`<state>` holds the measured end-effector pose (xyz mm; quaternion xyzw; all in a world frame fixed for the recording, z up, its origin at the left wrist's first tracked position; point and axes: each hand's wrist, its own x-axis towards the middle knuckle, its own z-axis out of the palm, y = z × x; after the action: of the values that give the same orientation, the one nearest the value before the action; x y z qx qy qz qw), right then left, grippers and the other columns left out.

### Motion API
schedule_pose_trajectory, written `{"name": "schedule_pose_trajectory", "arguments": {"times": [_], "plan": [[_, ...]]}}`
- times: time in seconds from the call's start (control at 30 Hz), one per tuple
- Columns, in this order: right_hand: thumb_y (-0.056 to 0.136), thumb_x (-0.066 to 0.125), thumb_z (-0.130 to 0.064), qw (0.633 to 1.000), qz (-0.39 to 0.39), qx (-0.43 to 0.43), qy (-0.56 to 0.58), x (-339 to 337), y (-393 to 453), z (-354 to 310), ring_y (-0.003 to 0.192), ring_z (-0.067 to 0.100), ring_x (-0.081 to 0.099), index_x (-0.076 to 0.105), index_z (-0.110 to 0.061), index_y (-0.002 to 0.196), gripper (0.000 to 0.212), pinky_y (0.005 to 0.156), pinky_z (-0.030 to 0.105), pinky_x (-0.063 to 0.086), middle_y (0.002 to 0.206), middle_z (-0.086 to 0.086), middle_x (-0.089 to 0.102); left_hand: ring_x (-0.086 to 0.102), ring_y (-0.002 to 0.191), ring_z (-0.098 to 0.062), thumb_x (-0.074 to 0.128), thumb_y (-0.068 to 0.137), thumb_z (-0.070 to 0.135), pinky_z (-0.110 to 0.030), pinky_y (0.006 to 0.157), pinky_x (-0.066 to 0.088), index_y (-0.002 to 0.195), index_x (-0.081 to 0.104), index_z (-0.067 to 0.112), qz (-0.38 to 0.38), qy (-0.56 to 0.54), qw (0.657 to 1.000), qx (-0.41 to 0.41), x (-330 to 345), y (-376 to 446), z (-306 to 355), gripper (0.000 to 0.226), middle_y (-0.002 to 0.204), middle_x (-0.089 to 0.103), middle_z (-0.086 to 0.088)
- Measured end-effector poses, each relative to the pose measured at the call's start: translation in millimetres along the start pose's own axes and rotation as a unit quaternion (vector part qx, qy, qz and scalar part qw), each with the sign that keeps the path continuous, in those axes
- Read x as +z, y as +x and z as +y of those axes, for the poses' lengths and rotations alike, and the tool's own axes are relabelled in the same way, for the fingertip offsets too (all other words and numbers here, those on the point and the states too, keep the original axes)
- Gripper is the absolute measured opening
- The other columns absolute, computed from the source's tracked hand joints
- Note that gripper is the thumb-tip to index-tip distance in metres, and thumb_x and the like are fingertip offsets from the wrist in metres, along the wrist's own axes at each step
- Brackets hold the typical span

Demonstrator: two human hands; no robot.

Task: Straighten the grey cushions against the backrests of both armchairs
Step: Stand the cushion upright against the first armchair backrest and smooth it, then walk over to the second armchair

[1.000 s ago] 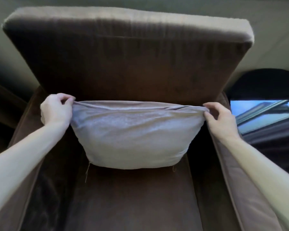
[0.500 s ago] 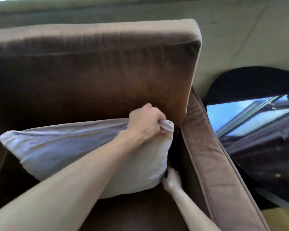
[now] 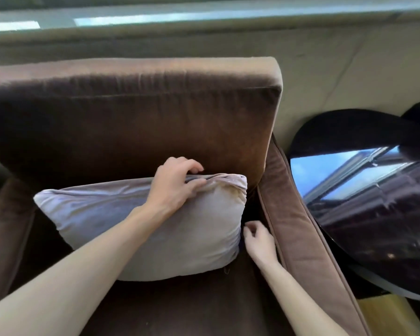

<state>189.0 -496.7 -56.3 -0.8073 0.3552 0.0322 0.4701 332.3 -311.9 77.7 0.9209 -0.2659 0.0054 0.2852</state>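
A grey cushion (image 3: 102, 214) stands on the seat of a brown armchair and leans on its backrest (image 3: 131, 117), tilted, with its right side close to the right armrest (image 3: 294, 214). My left hand (image 3: 175, 187) reaches across and holds the cushion's top edge near the upper right corner, thumb in front and fingers curled over the back. My right hand (image 3: 258, 241) sits low in the gap between the cushion's right side and the armrest, fingers apart, holding nothing. Only one armchair is in view.
A glossy black round table (image 3: 374, 202) stands just right of the armrest and reflects a window. A beige wall (image 3: 349, 69) and a window sill run behind the chair. The left armrest (image 3: 7, 234) borders the seat (image 3: 192, 306).
My left hand has loosened from a tight fist on the cushion's corner to a lighter hold on its top edge. My right hand has come out from under the lower corner and opened.
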Motion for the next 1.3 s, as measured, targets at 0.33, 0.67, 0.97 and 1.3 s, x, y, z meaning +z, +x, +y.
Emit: {"name": "schedule_pose_trajectory", "arguments": {"times": [0.33,0.67,0.97,1.3], "plan": [[0.102,0.047,-0.025,0.970,0.092,-0.221,-0.053,-93,-151,-142,0.096,0.017,0.058,0.068,-0.016,0.095,0.024,0.087,0.038,0.047,0.097,-0.004,0.068,0.063,0.108,-0.023,0.054,0.092,0.030,-0.044,0.093,0.044,0.099,0.075,0.017,0.206,0.061,0.973,-0.080,-135,-163,27,0.026,0.114,0.069,-0.001],[0.096,0.052,-0.022,0.932,0.044,-0.317,-0.171,-155,-400,-188,0.078,0.020,0.053,0.058,-0.010,0.077,0.023,0.073,0.037,0.045,0.077,0.001,0.057,0.049,0.068,-0.023,0.051,0.088,0.018,-0.040,0.068,0.046,0.069,0.054,0.012,0.142,0.042,0.986,-0.071,-264,-355,139,0.021,0.072,0.052,0.000],[0.101,0.050,-0.040,0.889,0.089,-0.363,-0.263,-155,-554,-161,0.135,0.021,0.051,0.062,-0.025,0.134,0.038,0.107,0.043,0.042,0.151,-0.001,0.051,0.047,0.135,-0.027,0.046,0.099,0.034,-0.047,0.109,0.040,0.131,0.065,0.021,0.078,0.047,0.993,-0.075,-312,-478,182,0.040,0.150,0.049,-0.007],[0.095,0.044,-0.061,0.894,0.191,-0.232,-0.331,-175,-596,-178,0.157,0.027,0.008,0.021,-0.037,0.158,0.071,0.123,0.062,0.011,0.170,0.000,0.009,0.004,0.156,-0.031,0.027,0.102,0.052,-0.061,0.122,0.009,0.157,0.027,0.030,-0.005,0.105,0.994,0.035,-334,-447,187,0.059,0.169,0.005,-0.006]]}}
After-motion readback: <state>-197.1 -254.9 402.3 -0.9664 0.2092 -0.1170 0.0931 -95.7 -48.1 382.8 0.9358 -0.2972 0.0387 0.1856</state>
